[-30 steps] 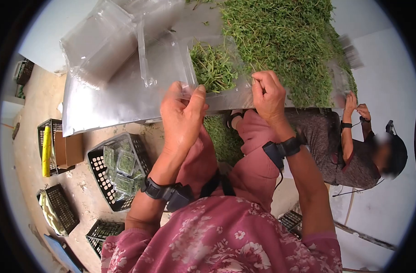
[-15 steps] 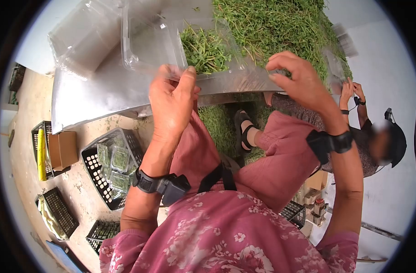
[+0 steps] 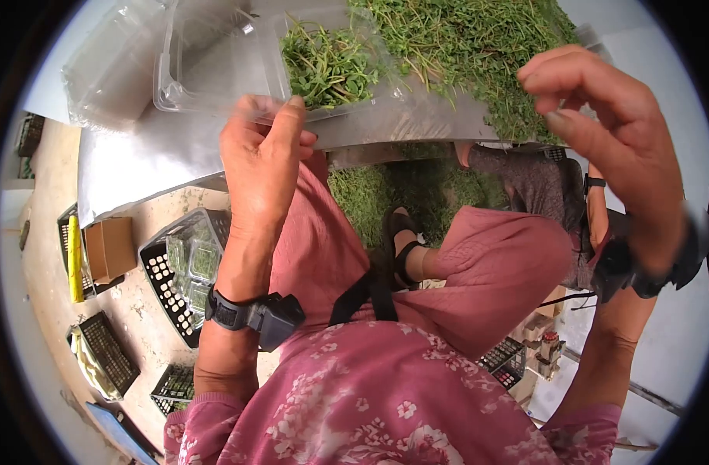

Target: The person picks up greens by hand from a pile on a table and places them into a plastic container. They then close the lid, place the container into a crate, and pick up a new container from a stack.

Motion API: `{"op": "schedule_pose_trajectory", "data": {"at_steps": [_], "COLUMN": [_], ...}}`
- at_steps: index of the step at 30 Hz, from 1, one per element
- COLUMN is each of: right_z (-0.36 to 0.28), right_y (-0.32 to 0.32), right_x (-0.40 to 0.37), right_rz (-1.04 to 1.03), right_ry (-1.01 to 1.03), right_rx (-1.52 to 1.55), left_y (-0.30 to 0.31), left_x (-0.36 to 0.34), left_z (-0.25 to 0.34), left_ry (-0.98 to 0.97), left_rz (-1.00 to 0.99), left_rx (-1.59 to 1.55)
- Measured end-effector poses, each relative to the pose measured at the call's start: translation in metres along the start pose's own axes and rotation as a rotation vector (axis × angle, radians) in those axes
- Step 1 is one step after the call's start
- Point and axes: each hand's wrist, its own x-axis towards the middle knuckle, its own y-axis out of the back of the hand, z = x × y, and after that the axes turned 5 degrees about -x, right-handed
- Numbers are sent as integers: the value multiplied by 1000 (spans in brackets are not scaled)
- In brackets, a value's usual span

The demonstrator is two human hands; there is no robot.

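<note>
My left hand (image 3: 258,151) pinches the near rim of a clear plastic clamshell box (image 3: 207,58) between thumb and fingers. The box lies opened out on the metal table, and its right half holds a heap of green leafy stems (image 3: 327,66). To the right, my right hand (image 3: 602,116) is raised near the large pile of greens (image 3: 463,46). Its fingers are curved with the thumb apart, and I see nothing between them.
A stack of clear boxes (image 3: 110,70) stands on the table's (image 3: 137,170) left. Below, a black crate (image 3: 165,283) holds filled boxes (image 3: 196,263); a cardboard box (image 3: 110,248) and other crates are on the floor. A co-worker (image 3: 517,178) sits at the right, partly hidden.
My right hand has moved right and up, away from the box and over the pile's right side. My left hand and the box have shifted slightly left in the view.
</note>
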Motion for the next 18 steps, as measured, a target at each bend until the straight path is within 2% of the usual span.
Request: {"op": "schedule_pose_trajectory", "data": {"at_steps": [4, 5, 8, 12, 15, 18], "right_z": [11, 13, 14, 42, 73, 92], "right_y": [-11, -17, -24, -23, -22, -22], "right_x": [32, 40, 66, 103, 122, 126], "right_rz": [-88, -32, 42, 217, 235, 217], "right_ry": [171, 186, 80, 123, 60, 6], "right_rx": [-173, -143, -74, 18, 12, -138], "left_y": [1, 2, 3, 2, 2, 3], "left_x": [0, -1, 1, -2, -4, -3], "left_z": [0, 1, -1, -2, -1, -1], "left_ry": [13, 26, 42, 48, 56, 31], "left_rz": [4, 6, 19, 40, 47, 28], "left_rx": [11, 17, 39, 34, 25, 73]}}
